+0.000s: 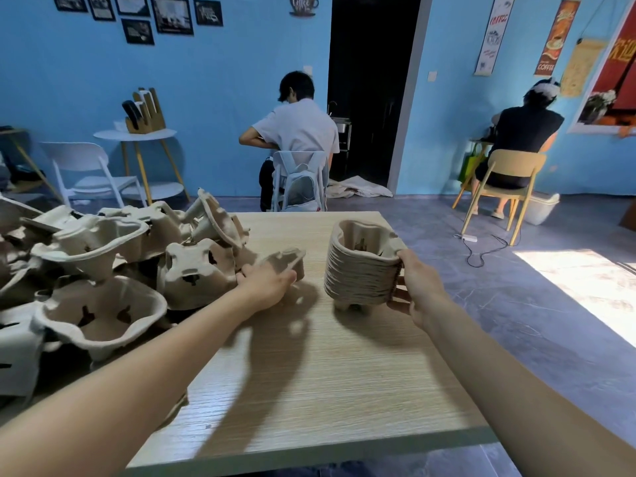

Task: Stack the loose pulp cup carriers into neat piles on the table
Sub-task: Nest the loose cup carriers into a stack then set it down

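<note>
Presently catalogued, largest item first.
Room: blue walls, dark doorway, grey tiled floor with a sunlit patch at right.
Table [309, 401]: pale wood-grain top, near edge at the bottom of view.
Loose heap [103, 270]: pulp cup carriers tumbled over the table's left part, some cups up, some tipped or inverted; it crowds the left forearm's side.
Seated people: two, backs turned; one on a white chair with a backpack [300, 182] hung on it, one on a wooden chair [499, 187].
Side table [136, 136]: round, white, bearing a wooden rack.
Stack [361, 266]: nested carriers standing upright on their feet, right of centre, cups opening upward, long axis vertical.
Posters: one at upper right reads "COFFEE" [545, 67]; a cup sign above the doorway reads "Coffee".
Right hand [418, 287]: thumb over the stack's top rim, fingers curled on its near side, gripping it.
Left hand [268, 280]: fingers closed around a single carrier [287, 261], tilted, between heap and stack.
Power strip [469, 238]: white, on the floor, cord trailing.
</note>
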